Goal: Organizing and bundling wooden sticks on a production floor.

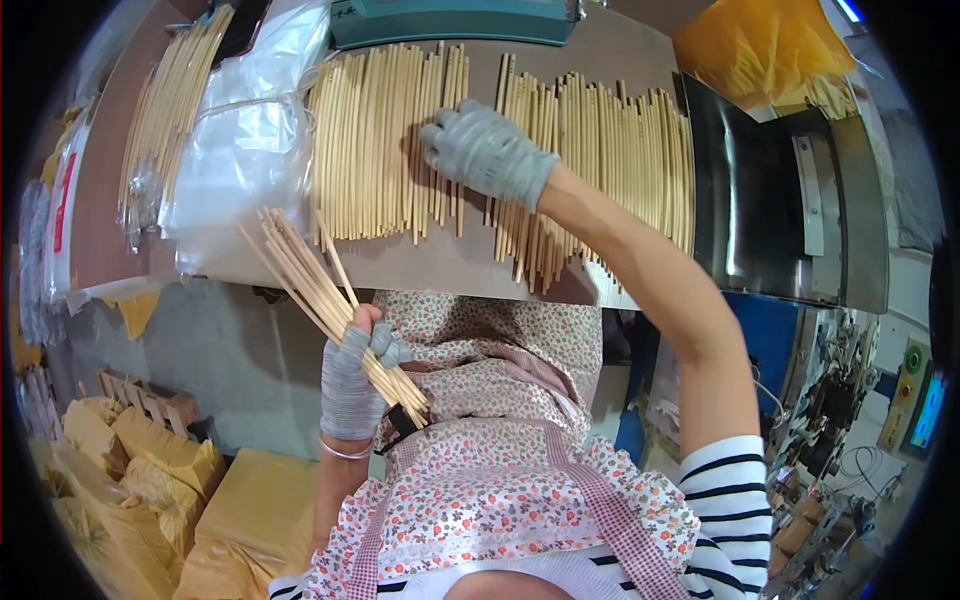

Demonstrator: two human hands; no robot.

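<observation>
My left hand, in a grey glove, grips a bundle of thin bamboo sticks that fans up and to the left in front of my floral apron. My right hand, also gloved in grey, lies flat with fingers spread on the left pile of bamboo sticks spread across the brown table. A second pile of sticks lies just right of that hand, partly under my forearm.
Clear plastic bags lie left of the piles, with more sticks beyond them. A teal device sits at the table's far edge. A metal machine stands to the right. Yellow sacks lie on the floor at lower left.
</observation>
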